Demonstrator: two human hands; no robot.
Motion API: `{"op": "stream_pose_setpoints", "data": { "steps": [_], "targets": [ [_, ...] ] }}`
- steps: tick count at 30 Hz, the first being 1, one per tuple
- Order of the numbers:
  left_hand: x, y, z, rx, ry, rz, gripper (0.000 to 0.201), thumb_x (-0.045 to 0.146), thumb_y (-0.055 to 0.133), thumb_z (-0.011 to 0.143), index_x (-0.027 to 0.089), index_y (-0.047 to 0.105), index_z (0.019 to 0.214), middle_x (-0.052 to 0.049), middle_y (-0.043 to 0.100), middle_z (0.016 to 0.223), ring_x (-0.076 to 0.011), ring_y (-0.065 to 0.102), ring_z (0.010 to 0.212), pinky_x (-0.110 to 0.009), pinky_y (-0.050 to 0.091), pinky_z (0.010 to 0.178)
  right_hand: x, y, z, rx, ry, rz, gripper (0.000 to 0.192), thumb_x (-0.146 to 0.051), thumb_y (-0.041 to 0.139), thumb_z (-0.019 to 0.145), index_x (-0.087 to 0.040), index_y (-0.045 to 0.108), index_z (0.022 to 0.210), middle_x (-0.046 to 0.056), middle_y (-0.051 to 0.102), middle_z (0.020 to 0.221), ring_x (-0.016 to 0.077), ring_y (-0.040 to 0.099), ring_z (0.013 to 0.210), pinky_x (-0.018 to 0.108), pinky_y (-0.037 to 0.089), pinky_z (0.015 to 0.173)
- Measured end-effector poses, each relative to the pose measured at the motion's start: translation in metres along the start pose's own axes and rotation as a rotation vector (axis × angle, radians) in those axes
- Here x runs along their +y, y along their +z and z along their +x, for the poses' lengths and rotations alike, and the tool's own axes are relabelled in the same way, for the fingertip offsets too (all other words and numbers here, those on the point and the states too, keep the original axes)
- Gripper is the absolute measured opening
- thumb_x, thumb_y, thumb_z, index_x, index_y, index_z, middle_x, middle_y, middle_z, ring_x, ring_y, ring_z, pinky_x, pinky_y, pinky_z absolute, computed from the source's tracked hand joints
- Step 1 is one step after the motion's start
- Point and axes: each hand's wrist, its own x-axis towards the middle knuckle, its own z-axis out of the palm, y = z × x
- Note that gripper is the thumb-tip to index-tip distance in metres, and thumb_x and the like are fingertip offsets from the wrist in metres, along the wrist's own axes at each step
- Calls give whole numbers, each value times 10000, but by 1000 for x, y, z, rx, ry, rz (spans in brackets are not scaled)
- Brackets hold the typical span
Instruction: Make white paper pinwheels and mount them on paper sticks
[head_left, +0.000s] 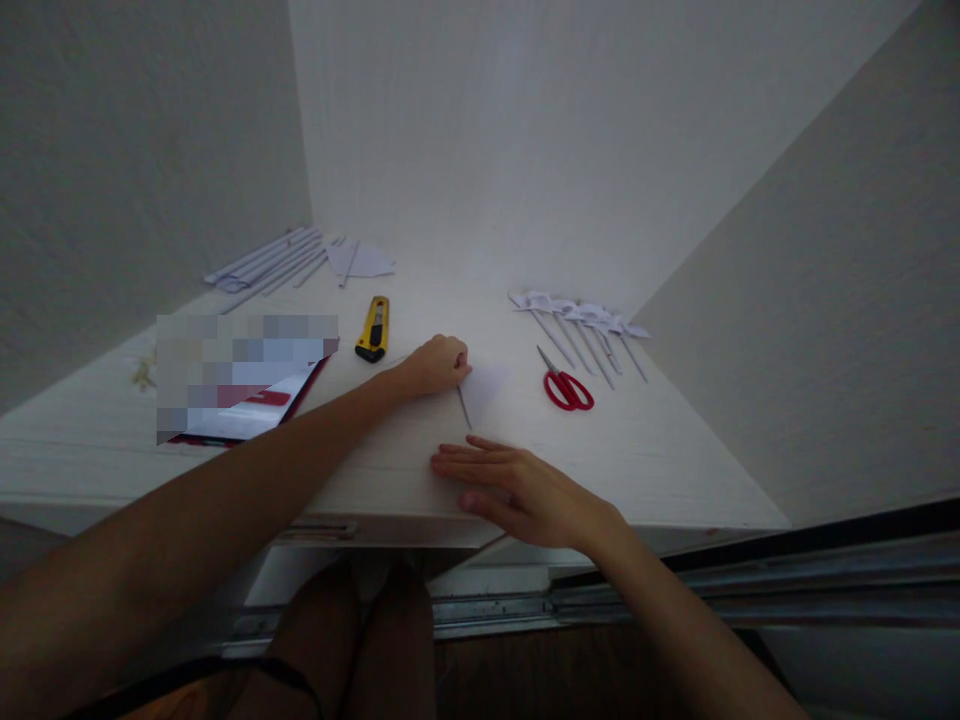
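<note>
A small piece of white paper lies on the white tabletop, with a thin dark-edged strip or stick along its left side. My left hand is closed at the paper's upper left, its thumb and fingers pinched on that edge; the exact grip is partly hidden. Nearer the front edge, my right hand is open, with fingers stretched out to the left and nothing in them. It is just below the paper. To the right lie red-handled scissors, and a yellow box cutter rests beyond my left forearm.
Rolled paper sticks and a paper sheet lie at the back left. Several folded paper shapes on sticks are lined up at the right. A tablet, partly blurred out, sits at the left. Walls enclose the tabletop.
</note>
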Motion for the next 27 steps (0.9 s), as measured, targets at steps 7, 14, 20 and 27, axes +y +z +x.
{"op": "stream_pose_setpoints", "data": {
  "steps": [7,14,20,27],
  "targets": [
    [13,-11,-3,294,-80,-297,185,248,486,752,136,543,617,37,451,513,-85,400,505,-216,305,522,82,-49,-28,905,591,9,322,-377,467,806,-130,672,827,105,691,837,213,632,776,366,489,728],
    [24,-21,-7,410,-23,-519,186,273,474,790,155,488,647,48,415,524,-69,382,495,-191,295,476,107,-53,27,671,467,684,368,-491,575,715,-135,609,802,39,638,665,43,429,393,182,281,357],
    [23,-19,-3,346,-103,-762,169,273,429,828,159,480,716,48,420,543,-57,411,457,-174,327,433,104,-35,57,695,408,970,337,-379,663,680,-151,480,512,-13,525,419,42,435,356,168,350,367],
    [21,-8,2,28,-234,-1140,165,90,527,667,116,544,829,-36,597,739,-96,545,573,-213,438,507,90,-37,73,1036,381,1264,99,-155,639,669,-153,546,634,-7,613,588,94,637,596,175,529,602]
  ]
}}
